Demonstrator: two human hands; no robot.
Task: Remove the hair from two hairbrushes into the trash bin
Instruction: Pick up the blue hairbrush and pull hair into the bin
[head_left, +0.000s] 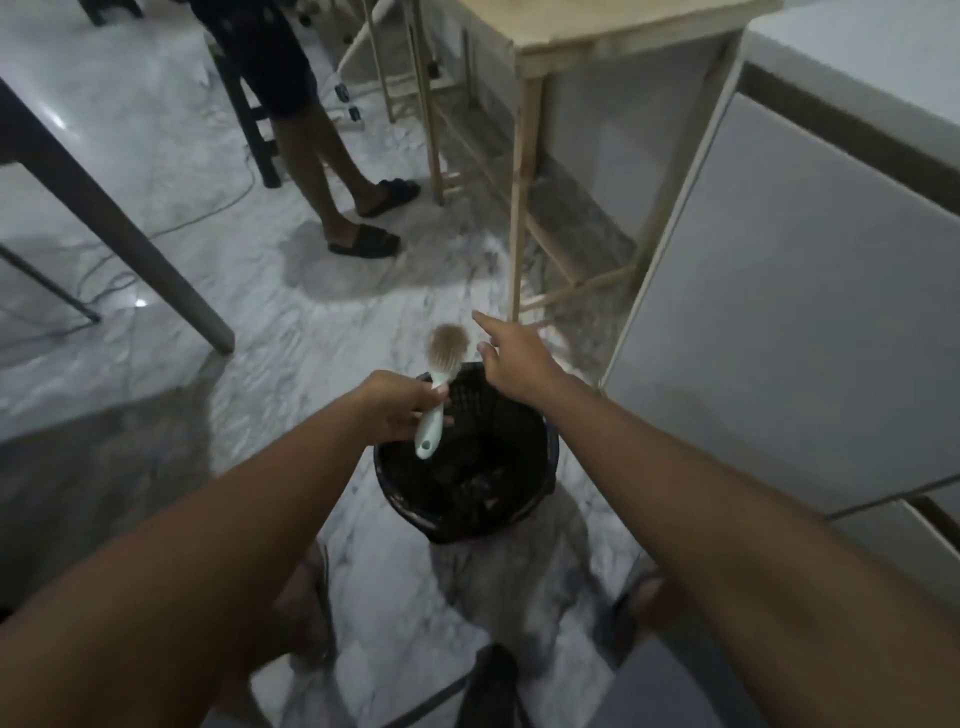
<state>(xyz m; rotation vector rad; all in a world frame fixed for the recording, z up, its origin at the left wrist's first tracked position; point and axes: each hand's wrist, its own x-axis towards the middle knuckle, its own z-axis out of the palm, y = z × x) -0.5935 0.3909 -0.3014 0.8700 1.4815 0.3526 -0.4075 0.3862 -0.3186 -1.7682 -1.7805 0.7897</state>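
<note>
A pale green hairbrush (436, 410) is held by its handle in my left hand (397, 405), above the far-left rim of a black mesh trash bin (524, 415). The brush head points away from me and carries a tuft of light brown hair (448, 344). My right hand (511, 358) hovers just right of the brush head, over the bin's far rim, fingers apart with the forefinger stretched forward and nothing in it. Dark clumps lie inside the bin. Only one hairbrush is in view.
The bin stands on a marble floor (322, 322). A wooden stool-like table (524, 156) and white cabinets (779, 312) are to the right, a dark table leg (130, 234) to the left. Another person's legs in black sandals (358, 228) stand beyond the bin.
</note>
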